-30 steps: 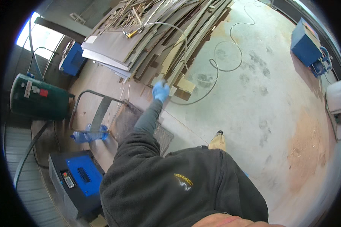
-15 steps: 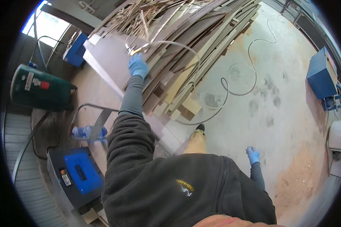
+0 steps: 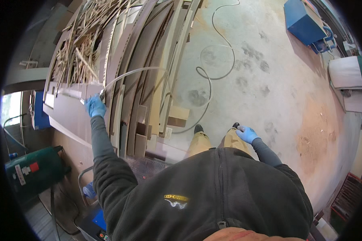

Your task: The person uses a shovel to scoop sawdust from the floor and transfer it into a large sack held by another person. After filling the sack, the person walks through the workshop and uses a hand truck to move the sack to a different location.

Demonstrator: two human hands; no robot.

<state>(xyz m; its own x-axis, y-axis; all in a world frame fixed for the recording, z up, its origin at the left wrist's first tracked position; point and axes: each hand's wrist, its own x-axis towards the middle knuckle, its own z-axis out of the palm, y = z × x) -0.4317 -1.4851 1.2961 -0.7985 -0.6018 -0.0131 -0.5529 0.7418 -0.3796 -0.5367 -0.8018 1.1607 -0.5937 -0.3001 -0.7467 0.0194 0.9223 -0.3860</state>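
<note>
My left hand (image 3: 95, 107), in a blue glove, is closed around a silver air gun (image 3: 102, 95) at the left. A pale hose (image 3: 145, 68) arches from the tool over the long boards (image 3: 134, 72). Beneath the gun lies a broad grey-brown panel (image 3: 70, 108), with a heap of thin wood strips (image 3: 82, 52) beyond it. My right hand (image 3: 247, 134), also blue-gloved, hangs beside my right leg with its fingers curled; I see nothing in it.
The hose (image 3: 210, 90) trails in loops across the concrete floor. A blue machine (image 3: 303, 22) stands at the far right, near a patch of sawdust (image 3: 315, 134). On the left are a green tank (image 3: 36, 168) and a blue-topped machine (image 3: 98, 221).
The view has turned, so the boards appear farther left and more upright. My left hand still holds the air gun. My right hand has come in closer to my legs.
</note>
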